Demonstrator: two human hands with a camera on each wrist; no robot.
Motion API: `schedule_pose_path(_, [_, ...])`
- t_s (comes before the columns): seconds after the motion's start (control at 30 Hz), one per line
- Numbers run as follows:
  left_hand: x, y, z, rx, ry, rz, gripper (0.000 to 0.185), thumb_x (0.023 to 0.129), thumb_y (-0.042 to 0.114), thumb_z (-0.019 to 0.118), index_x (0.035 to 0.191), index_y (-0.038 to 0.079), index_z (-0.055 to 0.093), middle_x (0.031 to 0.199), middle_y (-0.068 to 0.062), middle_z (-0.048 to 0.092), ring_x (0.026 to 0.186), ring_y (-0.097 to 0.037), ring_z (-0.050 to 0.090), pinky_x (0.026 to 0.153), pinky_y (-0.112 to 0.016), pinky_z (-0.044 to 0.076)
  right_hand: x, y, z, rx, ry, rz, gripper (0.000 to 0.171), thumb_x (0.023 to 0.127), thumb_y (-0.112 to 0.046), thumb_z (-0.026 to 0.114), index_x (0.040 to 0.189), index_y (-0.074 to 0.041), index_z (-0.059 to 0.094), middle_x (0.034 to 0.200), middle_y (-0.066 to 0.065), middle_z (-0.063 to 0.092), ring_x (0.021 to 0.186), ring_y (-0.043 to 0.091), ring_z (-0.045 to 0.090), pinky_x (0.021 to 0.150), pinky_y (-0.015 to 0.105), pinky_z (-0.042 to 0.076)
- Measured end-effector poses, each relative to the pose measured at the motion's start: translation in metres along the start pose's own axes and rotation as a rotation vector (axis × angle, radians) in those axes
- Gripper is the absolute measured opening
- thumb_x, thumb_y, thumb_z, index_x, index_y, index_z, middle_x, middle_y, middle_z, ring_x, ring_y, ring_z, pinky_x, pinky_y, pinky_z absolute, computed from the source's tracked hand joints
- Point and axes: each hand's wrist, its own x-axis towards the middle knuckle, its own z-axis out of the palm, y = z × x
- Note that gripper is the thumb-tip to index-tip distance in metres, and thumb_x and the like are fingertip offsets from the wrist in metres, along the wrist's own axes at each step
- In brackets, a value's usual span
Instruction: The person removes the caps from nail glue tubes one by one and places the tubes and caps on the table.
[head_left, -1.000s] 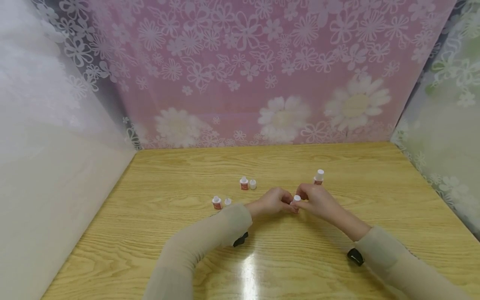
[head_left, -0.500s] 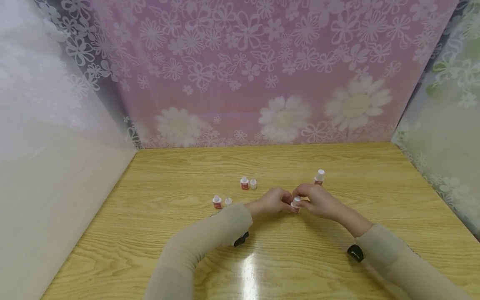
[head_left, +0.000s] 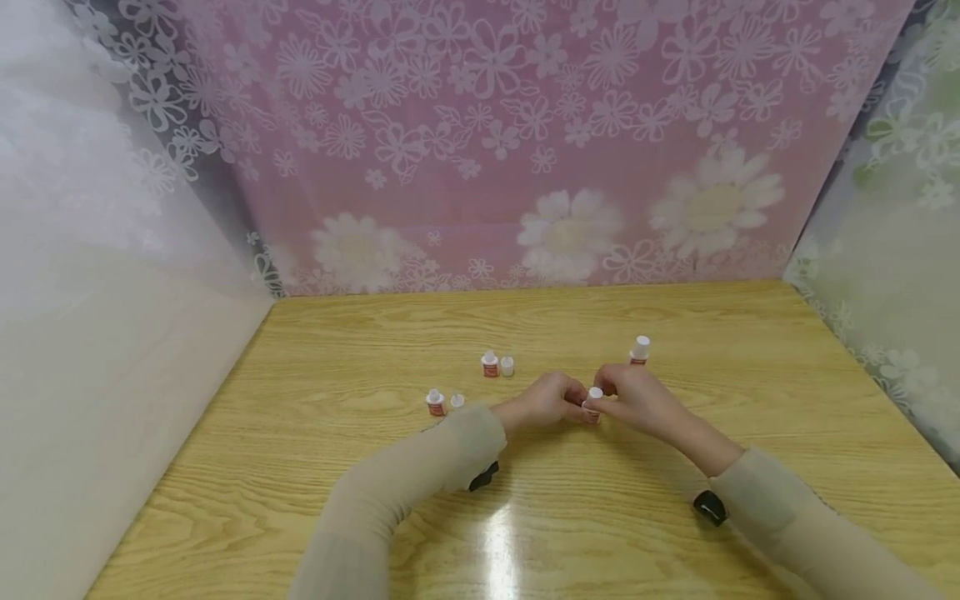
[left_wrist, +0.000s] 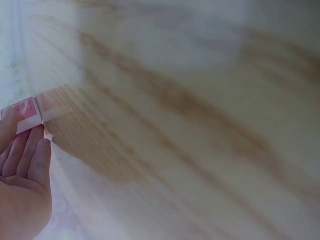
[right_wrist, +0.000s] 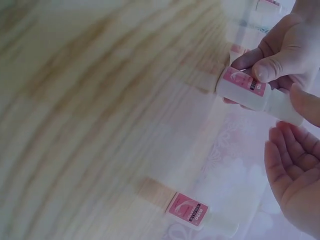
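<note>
In the head view a small white bottle with a red-pink label stands on the wooden table between both hands. My left hand grips its body from the left, thumb over the label as the right wrist view shows. From the right, my right hand pinches the white cap on top between thumb and fingers. The left wrist view catches only the bottle's lower part and the left hand at the edge. Just beyond the right hand is another capped bottle, its base partly hidden by that hand.
Left of the hands stand two uncapped bottles, one farther back and one nearer. Beside each is a white cap, the rear cap and the front cap. A floral pink curtain borders the table's back edge.
My right fingers have reached leftward over the cap and come back right, still pinching it. The left hand and the bottle have stayed in place.
</note>
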Motion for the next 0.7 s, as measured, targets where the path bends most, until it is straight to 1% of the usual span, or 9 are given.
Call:
schedule_pose_path(0.07, [-0.0002, -0.0004, 0.0001, 0.008, 0.003, -0.001, 0.012, 0.08, 0.014, 0.065, 0.088, 0.006, 0.069, 0.078, 0.006, 0.067, 0.072, 0.002, 0.056, 0.065, -0.014, 0.043, 0.0007, 0.0008, 0.0001, 0.013, -0.012, -0.029, 0.013, 0.074, -0.009, 0.072, 0.076, -0.008, 0.059, 0.072, -0.005, 0.058, 0.065, 0.01, 0.054, 0.057, 0.03, 0.045])
schedule_pose_path(0.13, [-0.0002, -0.0006, 0.0, 0.013, 0.008, 0.0, 0.012, 0.079, 0.014, 0.066, 0.088, 0.006, 0.069, 0.078, 0.006, 0.067, 0.071, 0.003, 0.055, 0.064, -0.014, 0.043, 0.0014, 0.0021, -0.0004, 0.031, -0.033, -0.062, 0.011, 0.075, -0.007, 0.07, 0.078, -0.008, 0.06, 0.076, -0.003, 0.059, 0.07, 0.013, 0.057, 0.062, 0.032, 0.047])
schedule_pose_path(0.2, [-0.0004, -0.0009, -0.0002, 0.013, 0.012, -0.001, 0.012, 0.079, 0.013, 0.066, 0.087, 0.006, 0.069, 0.078, 0.005, 0.067, 0.071, 0.003, 0.055, 0.064, -0.014, 0.043, 0.0028, 0.0034, -0.0011, 0.047, -0.056, -0.097, 0.01, 0.076, -0.004, 0.069, 0.081, -0.006, 0.061, 0.079, -0.002, 0.061, 0.076, 0.016, 0.058, 0.066, 0.035, 0.047])
schedule_pose_path(0.3, [-0.0009, -0.0012, -0.0009, 0.006, 0.012, 0.001, 0.013, 0.078, 0.012, 0.067, 0.088, 0.004, 0.069, 0.079, 0.004, 0.067, 0.072, 0.002, 0.055, 0.065, -0.014, 0.043, 0.0048, 0.0052, -0.0015, 0.062, -0.084, -0.132, 0.011, 0.076, -0.001, 0.067, 0.085, -0.005, 0.062, 0.082, -0.001, 0.061, 0.079, 0.017, 0.058, 0.07, 0.036, 0.046])
schedule_pose_path(0.37, [-0.0008, -0.0014, -0.0012, 0.006, 0.013, 0.004, 0.013, 0.078, 0.012, 0.067, 0.088, 0.004, 0.068, 0.08, 0.003, 0.067, 0.072, 0.002, 0.055, 0.065, -0.013, 0.043, 0.0056, 0.0059, -0.0012, 0.071, -0.088, -0.126, 0.011, 0.077, -0.002, 0.067, 0.086, -0.005, 0.062, 0.083, -0.002, 0.061, 0.079, 0.016, 0.057, 0.07, 0.037, 0.046])
schedule_pose_path(0.47, [-0.0003, -0.0013, -0.0017, 0.006, 0.012, 0.015, 0.012, 0.079, 0.011, 0.066, 0.088, 0.004, 0.068, 0.08, 0.003, 0.067, 0.073, 0.003, 0.056, 0.066, -0.013, 0.043, 0.0052, 0.0061, -0.0003, 0.071, -0.066, -0.072, 0.01, 0.077, -0.008, 0.069, 0.082, -0.008, 0.061, 0.08, -0.005, 0.06, 0.076, 0.014, 0.056, 0.069, 0.036, 0.046])
schedule_pose_path(0.6, [0.0003, -0.0015, -0.0017, 0.016, 0.011, 0.022, 0.01, 0.08, 0.01, 0.065, 0.087, 0.005, 0.068, 0.079, 0.005, 0.067, 0.072, 0.004, 0.055, 0.065, -0.013, 0.043, 0.0036, 0.0041, 0.0007, 0.037, -0.023, 0.0, 0.016, 0.075, -0.016, 0.072, 0.073, -0.013, 0.057, 0.07, -0.008, 0.055, 0.061, 0.009, 0.048, 0.057, 0.029, 0.042])
schedule_pose_path(0.7, [0.0015, -0.0005, -0.0028, 0.028, 0.008, 0.014, 0.01, 0.079, 0.013, 0.065, 0.086, 0.005, 0.068, 0.079, 0.005, 0.066, 0.071, 0.003, 0.055, 0.065, -0.013, 0.043, 0.0038, 0.0023, 0.0002, 0.005, -0.006, -0.008, 0.016, 0.075, -0.015, 0.072, 0.072, -0.013, 0.056, 0.067, -0.008, 0.053, 0.058, 0.008, 0.045, 0.053, 0.026, 0.039])
